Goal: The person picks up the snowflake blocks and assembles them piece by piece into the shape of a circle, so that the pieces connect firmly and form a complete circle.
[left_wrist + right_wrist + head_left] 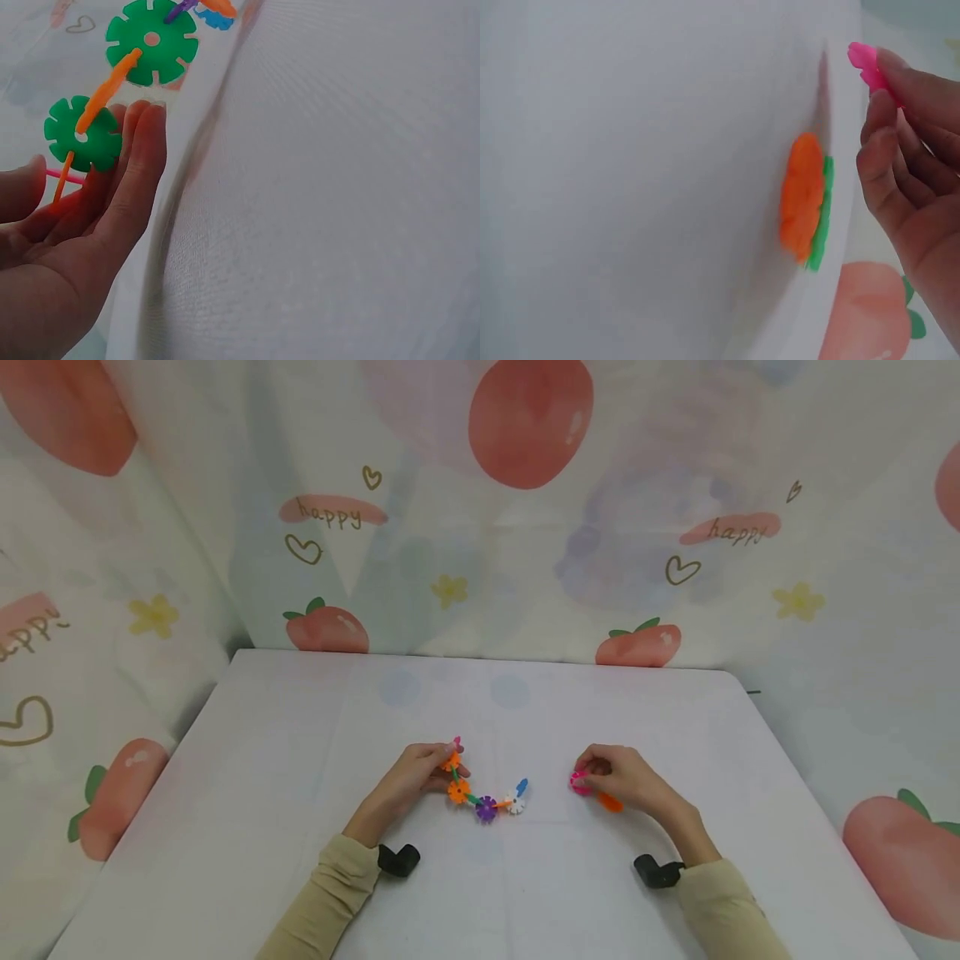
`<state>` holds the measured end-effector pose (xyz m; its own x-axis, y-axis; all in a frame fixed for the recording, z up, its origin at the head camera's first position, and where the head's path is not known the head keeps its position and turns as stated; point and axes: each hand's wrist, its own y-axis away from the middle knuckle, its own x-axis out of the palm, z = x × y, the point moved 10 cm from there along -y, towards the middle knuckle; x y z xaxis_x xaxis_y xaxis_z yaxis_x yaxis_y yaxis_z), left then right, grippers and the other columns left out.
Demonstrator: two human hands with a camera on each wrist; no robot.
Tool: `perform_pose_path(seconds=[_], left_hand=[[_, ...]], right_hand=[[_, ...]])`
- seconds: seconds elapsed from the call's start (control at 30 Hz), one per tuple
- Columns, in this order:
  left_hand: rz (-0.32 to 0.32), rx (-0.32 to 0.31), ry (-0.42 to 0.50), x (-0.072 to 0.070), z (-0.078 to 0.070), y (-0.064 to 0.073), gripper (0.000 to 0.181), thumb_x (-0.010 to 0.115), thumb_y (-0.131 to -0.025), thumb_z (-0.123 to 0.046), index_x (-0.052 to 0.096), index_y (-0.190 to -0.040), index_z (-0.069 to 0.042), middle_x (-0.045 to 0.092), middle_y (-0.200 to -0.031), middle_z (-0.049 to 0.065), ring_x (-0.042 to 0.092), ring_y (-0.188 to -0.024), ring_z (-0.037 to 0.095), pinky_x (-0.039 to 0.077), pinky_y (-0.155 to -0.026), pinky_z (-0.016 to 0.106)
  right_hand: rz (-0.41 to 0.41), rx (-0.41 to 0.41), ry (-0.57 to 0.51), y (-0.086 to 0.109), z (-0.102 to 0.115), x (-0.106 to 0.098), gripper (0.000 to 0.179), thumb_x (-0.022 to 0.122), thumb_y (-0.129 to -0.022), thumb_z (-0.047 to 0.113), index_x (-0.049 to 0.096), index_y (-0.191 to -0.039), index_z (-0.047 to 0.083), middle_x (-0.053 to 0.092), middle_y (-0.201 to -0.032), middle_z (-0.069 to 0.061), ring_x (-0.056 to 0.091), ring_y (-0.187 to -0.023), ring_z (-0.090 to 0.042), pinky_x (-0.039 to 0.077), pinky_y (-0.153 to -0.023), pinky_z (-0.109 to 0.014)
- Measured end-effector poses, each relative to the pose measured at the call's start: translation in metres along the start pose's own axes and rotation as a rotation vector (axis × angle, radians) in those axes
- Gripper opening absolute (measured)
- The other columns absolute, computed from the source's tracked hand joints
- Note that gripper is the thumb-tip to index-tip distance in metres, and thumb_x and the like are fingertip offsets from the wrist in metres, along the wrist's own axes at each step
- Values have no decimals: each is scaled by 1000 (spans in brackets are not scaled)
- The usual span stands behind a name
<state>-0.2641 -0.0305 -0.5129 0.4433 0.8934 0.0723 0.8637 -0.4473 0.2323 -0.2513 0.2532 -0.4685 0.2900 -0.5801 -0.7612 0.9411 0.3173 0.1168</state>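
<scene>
My left hand (420, 772) grips one end of a chain of slotted flower discs (459, 792) between thumb and fingers. The chain curves down and to the right: pink at the held end, then orange and green in turn, a purple disc (486, 810), orange, a white disc (515, 803) and a blue disc (522, 786) at the free end. In the left wrist view, two green discs (166, 60) face the camera, crossed by orange ones set edge-on. My right hand (622, 775) pinches a pink disc (865, 61) between thumb and fingertips, apart from the chain.
A loose orange disc (802, 196) lies on the white table (525, 893) below my right hand, with a green disc (820, 217) close against it. Black wrist mounts (400, 861) stick out from both sleeves. A printed cloth backdrop (480, 527) stands behind the table.
</scene>
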Motion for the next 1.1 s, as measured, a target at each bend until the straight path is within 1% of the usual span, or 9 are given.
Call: perform_pose_path(seconds=[0.1, 0.2, 0.47, 0.6, 0.7, 0.87, 1.0, 1.1], left_hand=[[7, 5, -10, 0, -1, 0, 47, 46, -112, -27, 55, -140, 9, 75, -103, 15, 74, -94, 22, 61, -91, 34], [9, 4, -12, 1, 0, 0, 46, 45, -112, -26, 55, -140, 9, 75, -103, 14, 73, -95, 22, 60, -92, 34], [17, -5, -16, 1, 1, 0, 45, 46, -112, -26, 57, -138, 8, 75, -103, 15, 73, -93, 22, 60, -92, 34], [24, -4, -24, 3, 1, -1, 44, 46, -111, -26, 58, -138, 8, 75, -103, 14, 73, -94, 22, 60, -91, 35], [23, -6, -28, 2, 1, -1, 43, 46, -111, -25, 58, -138, 7, 75, -102, 13, 73, -95, 21, 61, -91, 34], [20, -12, -45, 2, 0, -1, 44, 47, -111, -27, 60, -136, 6, 75, -100, 11, 72, -94, 20, 61, -90, 33], [33, -9, -47, 4, -2, -1, 44, 47, -111, -27, 60, -134, 8, 74, -98, 9, 72, -90, 19, 61, -89, 32], [44, -6, -49, 6, -3, 0, 43, 48, -111, -25, 61, -133, 9, 74, -95, 8, 72, -87, 18, 61, -88, 31]], right_hand=[[-10, -2, -14, -7, 8, 3, 9, 74, -94, 12, 73, -103, 9, 68, -90, 1, 60, -84, -15, 54, -72, -22], [-22, -19, -50, -15, 17, 5, 11, 73, -96, 12, 73, -106, 9, 70, -91, -1, 62, -81, -16, 55, -70, -23], [-38, -85, -151, -37, 49, 16, 17, 72, -97, 13, 70, -114, 9, 68, -78, -2, 62, -67, -18, 55, -63, -25], [-44, -102, -180, -48, 62, 21, 19, 70, -98, 12, 71, -117, 8, 70, -79, -6, 63, -67, -18, 55, -63, -25], [-38, -112, -197, -55, 70, 28, 20, 66, -100, 10, 71, -118, 7, 71, -82, -9, 63, -69, -18, 57, -65, -29], [-9, -122, -227, -67, 84, 40, 20, 66, -100, 8, 72, -119, 7, 71, -80, -8, 63, -69, -20, 58, -66, -33], [1, -136, -235, -76, 95, 48, 21, 66, -99, 7, 72, -119, 7, 70, -79, -4, 62, -67, -18, 57, -66, -28], [-9, -148, -244, -81, 100, 51, 20, 66, -99, 7, 72, -118, 7, 69, -77, -3, 61, -66, -16, 56, -65, -26]])
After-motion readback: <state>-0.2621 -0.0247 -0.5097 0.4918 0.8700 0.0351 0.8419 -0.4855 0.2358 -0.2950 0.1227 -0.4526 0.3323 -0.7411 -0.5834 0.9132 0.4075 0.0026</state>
